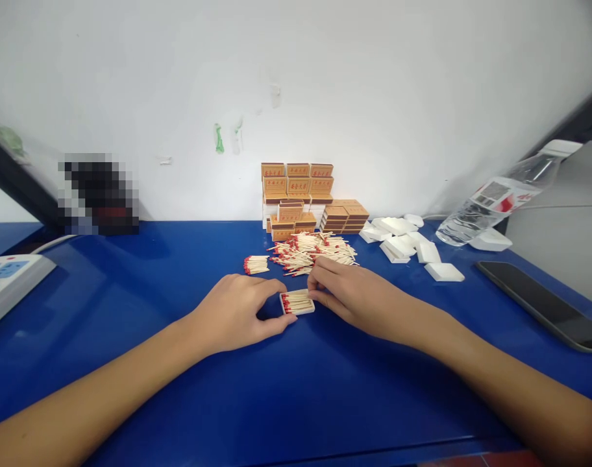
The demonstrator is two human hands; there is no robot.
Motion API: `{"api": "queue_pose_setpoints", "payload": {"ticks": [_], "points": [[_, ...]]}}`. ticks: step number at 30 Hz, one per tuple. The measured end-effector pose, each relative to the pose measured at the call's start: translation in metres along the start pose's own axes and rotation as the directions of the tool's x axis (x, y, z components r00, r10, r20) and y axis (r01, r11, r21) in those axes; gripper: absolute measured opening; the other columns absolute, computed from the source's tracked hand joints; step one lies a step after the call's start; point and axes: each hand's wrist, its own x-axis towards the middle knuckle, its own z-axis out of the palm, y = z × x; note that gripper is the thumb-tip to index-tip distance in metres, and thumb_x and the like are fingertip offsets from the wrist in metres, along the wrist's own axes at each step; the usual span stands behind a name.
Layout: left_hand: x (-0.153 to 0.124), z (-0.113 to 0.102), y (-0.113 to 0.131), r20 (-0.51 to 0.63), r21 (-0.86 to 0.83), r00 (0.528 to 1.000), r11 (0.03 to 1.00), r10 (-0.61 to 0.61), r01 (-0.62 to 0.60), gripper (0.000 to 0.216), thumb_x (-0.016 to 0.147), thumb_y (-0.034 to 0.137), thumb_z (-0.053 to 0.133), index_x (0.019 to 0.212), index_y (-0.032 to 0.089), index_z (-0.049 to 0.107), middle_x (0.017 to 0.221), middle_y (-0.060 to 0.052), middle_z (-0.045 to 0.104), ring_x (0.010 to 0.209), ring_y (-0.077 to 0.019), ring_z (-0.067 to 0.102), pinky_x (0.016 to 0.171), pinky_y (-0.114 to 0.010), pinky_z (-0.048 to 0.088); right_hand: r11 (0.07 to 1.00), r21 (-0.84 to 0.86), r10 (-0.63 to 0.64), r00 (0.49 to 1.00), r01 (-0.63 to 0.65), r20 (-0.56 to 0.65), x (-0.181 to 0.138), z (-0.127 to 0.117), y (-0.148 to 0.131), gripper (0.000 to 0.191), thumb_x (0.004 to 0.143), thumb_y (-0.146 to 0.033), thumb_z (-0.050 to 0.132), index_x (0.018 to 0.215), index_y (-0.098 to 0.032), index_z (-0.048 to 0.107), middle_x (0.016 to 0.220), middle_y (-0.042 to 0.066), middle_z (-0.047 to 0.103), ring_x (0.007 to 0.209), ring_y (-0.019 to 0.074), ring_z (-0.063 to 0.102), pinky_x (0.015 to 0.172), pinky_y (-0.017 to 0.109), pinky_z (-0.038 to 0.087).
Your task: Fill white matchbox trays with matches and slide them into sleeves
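Note:
A small white matchbox tray (296, 302) filled with red-tipped matches lies on the blue table (286, 389). My left hand (237, 311) pinches its left end between thumb and fingers. My right hand (347, 292) presses its fingertips against the tray's right end. Just behind lies a loose heap of matches (313, 251), with a small bundle of matches (256, 264) to its left.
Orange matchbox sleeves (300, 194) are stacked against the white wall. Empty white trays (406, 243) lie scattered to the right, by a tilted plastic bottle (495, 204). A black phone (544, 303) lies far right; a power strip (8, 282) far left.

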Motion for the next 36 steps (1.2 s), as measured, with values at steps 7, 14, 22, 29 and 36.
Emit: {"api": "queue_pose_setpoints", "payload": {"ticks": [7, 14, 22, 29, 36], "points": [[0.001, 0.0, 0.002, -0.004, -0.002, 1.0, 1.0, 0.019, -0.019, 0.031, 0.092, 0.045, 0.07, 0.111, 0.02, 0.075, 0.057, 0.006, 0.053, 0.05, -0.0127, 0.049, 0.055, -0.026, 0.034, 0.999, -0.015, -0.036, 0.999, 0.036, -0.017, 0.004, 0.005, -0.001, 0.012, 0.107, -0.02, 0.053, 0.097, -0.017, 0.058, 0.103, 0.008, 0.063, 0.079, 0.0175, 0.062, 0.068, 0.03, 0.044], [0.0, 0.0, 0.001, 0.008, -0.009, 1.0, 1.0, 0.022, -0.022, 0.034, 0.093, 0.045, 0.07, 0.115, 0.02, 0.075, 0.058, 0.006, 0.054, 0.05, -0.0126, 0.05, 0.055, -0.026, 0.035, 0.998, -0.052, -0.04, 0.999, 0.039, -0.016, 0.003, 0.009, 0.001, 0.01, 0.105, -0.013, 0.053, 0.096, -0.017, 0.057, 0.1, 0.007, 0.062, 0.076, 0.0165, 0.06, 0.067, 0.029, 0.044], [0.001, 0.0, 0.001, 0.005, -0.01, 1.0, 1.0, 0.026, -0.026, 0.033, 0.093, 0.044, 0.069, 0.115, 0.021, 0.075, 0.058, 0.006, 0.055, 0.05, -0.0127, 0.05, 0.055, -0.026, 0.034, 0.988, -0.151, -0.038, 0.999, 0.034, -0.025, 0.003, 0.007, -0.002, 0.011, 0.106, -0.015, 0.052, 0.096, -0.016, 0.058, 0.101, 0.008, 0.063, 0.074, 0.0174, 0.06, 0.065, 0.031, 0.043], [0.001, 0.0, 0.001, 0.003, -0.008, 1.0, 1.0, 0.022, -0.022, 0.03, 0.092, 0.043, 0.071, 0.112, 0.022, 0.074, 0.059, 0.006, 0.054, 0.051, -0.0125, 0.05, 0.055, -0.026, 0.034, 0.998, -0.057, -0.005, 1.0, 0.004, -0.02, 0.005, 0.009, -0.006, 0.01, 0.105, -0.016, 0.05, 0.099, -0.017, 0.058, 0.105, 0.008, 0.063, 0.079, 0.018, 0.063, 0.068, 0.031, 0.046], [0.001, -0.002, 0.001, -0.081, -0.041, 0.997, 0.999, -0.01, 0.007, 0.027, 0.092, 0.044, 0.071, 0.109, 0.023, 0.074, 0.057, 0.008, 0.052, 0.049, -0.0104, 0.048, 0.056, -0.025, 0.035, 1.0, -0.012, -0.006, 0.96, 0.003, -0.278, 0.005, -0.008, 0.018, 0.016, 0.108, -0.025, 0.045, 0.103, -0.018, 0.059, 0.101, 0.009, 0.063, 0.087, 0.0209, 0.06, 0.077, 0.033, 0.046]]}}
